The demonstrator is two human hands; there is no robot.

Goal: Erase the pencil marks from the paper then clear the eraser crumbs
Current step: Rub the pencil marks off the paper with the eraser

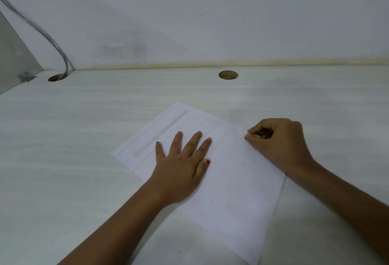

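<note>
A white sheet of paper (231, 180) lies at an angle on the desk, with grey pencil lines (162, 132) across its far left part. My left hand (181, 166) lies flat on the paper, fingers spread and straight. My right hand (277, 140) is at the paper's right edge with its fingers curled, pinching a small pale thing, apparently an eraser (255, 136), mostly hidden by the fingers. Small dark crumbs (211, 200) are scattered over the near half of the sheet.
The pale desk (73, 159) meets a white wall at the back. Two round cable holes (228, 75) (56, 77) are cut near the wall, and grey cables (52, 41) run down into the left one. A side panel stands at the far left.
</note>
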